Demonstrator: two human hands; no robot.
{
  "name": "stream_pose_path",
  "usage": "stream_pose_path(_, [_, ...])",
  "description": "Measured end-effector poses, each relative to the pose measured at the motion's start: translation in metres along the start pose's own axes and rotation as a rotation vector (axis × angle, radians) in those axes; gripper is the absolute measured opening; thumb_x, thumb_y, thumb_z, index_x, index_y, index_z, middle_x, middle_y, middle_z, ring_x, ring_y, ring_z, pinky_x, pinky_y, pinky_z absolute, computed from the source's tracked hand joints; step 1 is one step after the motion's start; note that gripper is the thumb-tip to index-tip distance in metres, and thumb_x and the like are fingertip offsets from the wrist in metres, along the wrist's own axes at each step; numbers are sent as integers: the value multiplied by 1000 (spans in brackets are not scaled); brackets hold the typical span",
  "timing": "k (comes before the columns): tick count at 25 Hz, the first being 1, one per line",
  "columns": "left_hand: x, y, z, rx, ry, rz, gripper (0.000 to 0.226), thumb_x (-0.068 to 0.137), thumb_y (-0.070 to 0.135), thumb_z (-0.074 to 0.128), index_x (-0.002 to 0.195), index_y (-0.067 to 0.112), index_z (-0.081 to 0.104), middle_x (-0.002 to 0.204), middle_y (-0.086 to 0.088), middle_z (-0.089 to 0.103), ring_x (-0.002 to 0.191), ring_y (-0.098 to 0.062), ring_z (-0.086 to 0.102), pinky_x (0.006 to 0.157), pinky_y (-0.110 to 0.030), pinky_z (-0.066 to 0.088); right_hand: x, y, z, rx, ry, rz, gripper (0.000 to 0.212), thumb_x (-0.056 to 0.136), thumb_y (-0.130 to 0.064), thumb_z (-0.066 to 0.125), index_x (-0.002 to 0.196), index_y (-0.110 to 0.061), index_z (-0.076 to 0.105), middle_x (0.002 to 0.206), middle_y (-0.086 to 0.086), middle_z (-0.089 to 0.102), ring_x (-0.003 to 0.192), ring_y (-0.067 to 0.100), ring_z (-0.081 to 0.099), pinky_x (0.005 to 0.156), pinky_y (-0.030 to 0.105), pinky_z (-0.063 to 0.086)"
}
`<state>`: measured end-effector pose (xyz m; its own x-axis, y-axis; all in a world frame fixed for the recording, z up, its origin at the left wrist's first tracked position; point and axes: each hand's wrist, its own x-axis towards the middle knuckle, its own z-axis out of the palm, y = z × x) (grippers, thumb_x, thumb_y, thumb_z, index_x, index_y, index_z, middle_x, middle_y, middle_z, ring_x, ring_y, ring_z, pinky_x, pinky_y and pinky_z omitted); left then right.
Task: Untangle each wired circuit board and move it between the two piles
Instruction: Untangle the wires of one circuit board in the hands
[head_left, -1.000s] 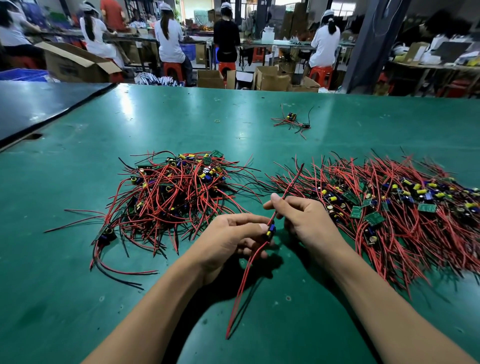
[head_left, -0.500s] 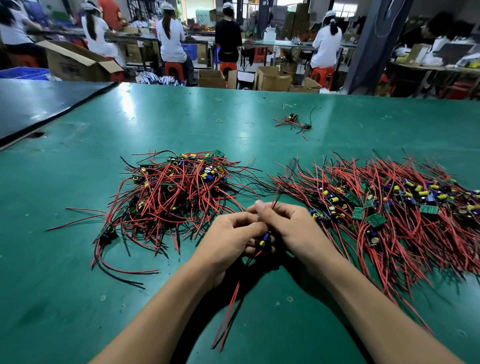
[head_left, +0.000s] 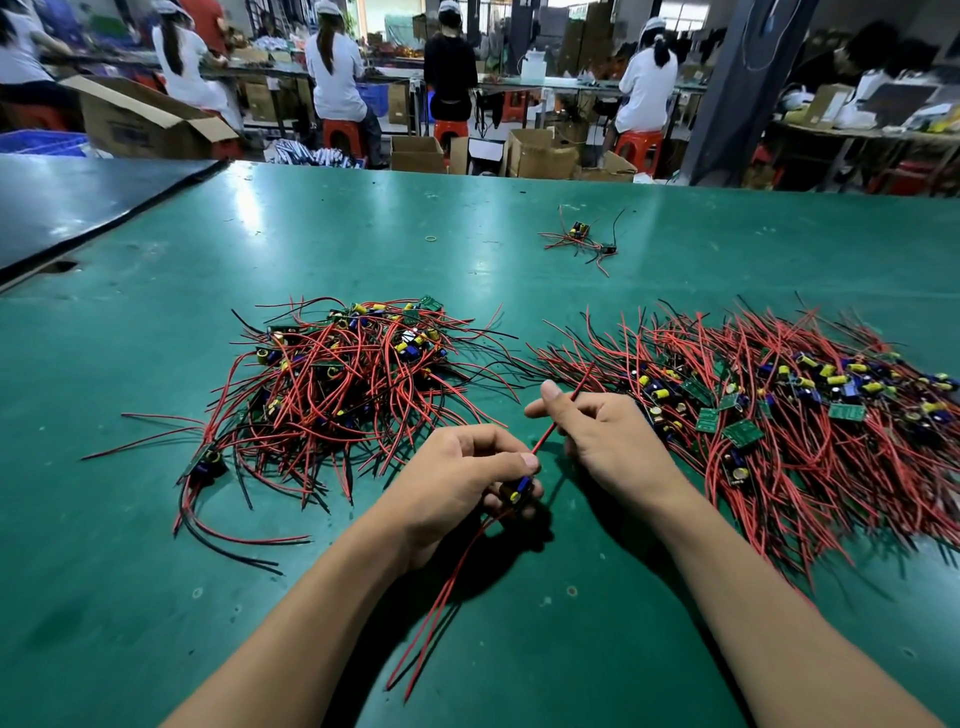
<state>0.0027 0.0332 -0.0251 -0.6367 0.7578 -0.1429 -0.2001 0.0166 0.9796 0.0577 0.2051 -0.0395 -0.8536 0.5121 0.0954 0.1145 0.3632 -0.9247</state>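
The left hand (head_left: 457, 478) has its fingers curled round one small circuit board (head_left: 519, 488), thumb pressed on top. What shows of the board is a blue part and a yellow one between the fingertips. From it a red wire (head_left: 550, 431) runs taut toward one o'clock into the right hand (head_left: 608, 436), which pinches it between thumb and fingers, the free tip poking out past the thumb. Two more red leads (head_left: 441, 597) hang from the board and trail toward seven o'clock across the green table (head_left: 156, 571). The board is held just above the table, between the two piles.

The left pile (head_left: 353, 384), at ten o'clock from the hands, is a knotted mound of red and black wires with blue and yellow parts. The right pile (head_left: 779, 415), at two o'clock, lies flatter, its wires fanned out and several green boards face up. One stray tangle (head_left: 582, 241) sits alone at twelve o'clock, well apart, and one rubber band (head_left: 431, 239) lies at eleven.
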Motion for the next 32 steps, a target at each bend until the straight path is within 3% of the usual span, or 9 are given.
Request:
stream_pose_path(3, [-1, 0, 0, -3, -17, 5, 7, 87, 1, 64, 80, 2, 62, 66, -13, 66, 53, -20, 58, 58, -29, 35, 2, -1, 6, 206, 76, 82, 44, 98, -52, 56, 84, -17, 79, 51, 4, 29, 39, 10, 25, 41, 21, 23])
stream_pose_path(5, [-1, 0, -1, -11, -32, 1, 9, 87, 1, 64, 78, 3, 63, 65, -13, 65, 53, -22, 57, 61, -33, 35, 3, -6, 7, 459, 102, 204, 48, 102, -47, 53, 79, -11, 77, 53, 0, 26, 37, 8, 21, 37, 17, 19])
stream_pose_path(10, [-2, 0, -1, -36, -29, -9, 13, 86, -1, 64, 74, 5, 63, 63, -15, 64, 51, -24, 58, 61, -34, 37, 4, -16, -5, 960, -110, 517, 58, 102, -47, 47, 59, -14, 67, 57, -5, 44, 32, 5, 24, 32, 16, 14])
stream_pose_path(14, [0, -1, -2, -43, -24, -5, 12, 85, 0, 65, 74, 5, 64, 63, -17, 65, 51, -24, 59, 58, -30, 44, 0, -19, -14, 1142, -277, 520, 38, 92, -38, 52, 60, -17, 57, 57, -4, 52, 35, 10, 32, 45, 21, 13])
stream_pose_path(17, [0, -1, -3, -55, -15, -11, 10, 84, -1, 65, 75, 4, 64, 63, -17, 64, 52, -25, 60, 57, -28, 47, 1, -17, -13, 1095, -274, 481, 42, 91, -42, 54, 61, -16, 67, 59, -5, 52, 37, 8, 31, 45, 21, 14])
stream_pose_path(20, [0, -3, -3, -58, 32, -3, 9, 86, -1, 63, 78, 2, 63, 66, -16, 65, 53, -25, 60, 61, -33, 42, -2, -15, -1, 826, -232, 381, 47, 86, -56, 59, 81, -15, 81, 60, -7, 46, 41, 3, 28, 39, 16, 19])
stream_pose_path(25, [0, -3, 1, -66, 93, 53, 6, 89, -3, 60, 83, -4, 59, 76, -11, 68, 58, -24, 61, 64, -37, 38, -15, -8, 23, 388, -336, 201, 44, 84, -62, 66, 89, -20, 80, 56, 5, 54, 46, 14, 47, 43, 20, 35])
stream_pose_path(28, [-2, -1, 0, -38, 93, 42, 10, 88, -3, 62, 78, -2, 60, 82, -8, 72, 68, -25, 56, 67, -39, 36, -11, -6, 18, 405, -264, 199, 49, 88, -61, 60, 90, -16, 79, 49, 0, 38, 39, 10, 32, 39, 18, 27])
stream_pose_path(32, [-4, 1, -1, 29, 40, 18, 16, 86, 0, 65, 71, 7, 62, 63, -11, 65, 56, -22, 55, 62, -32, 40, -2, -1, 6, 400, -46, 191, 48, 87, -57, 62, 86, -12, 78, 48, -3, 28, 39, 10, 26, 39, 18, 23])
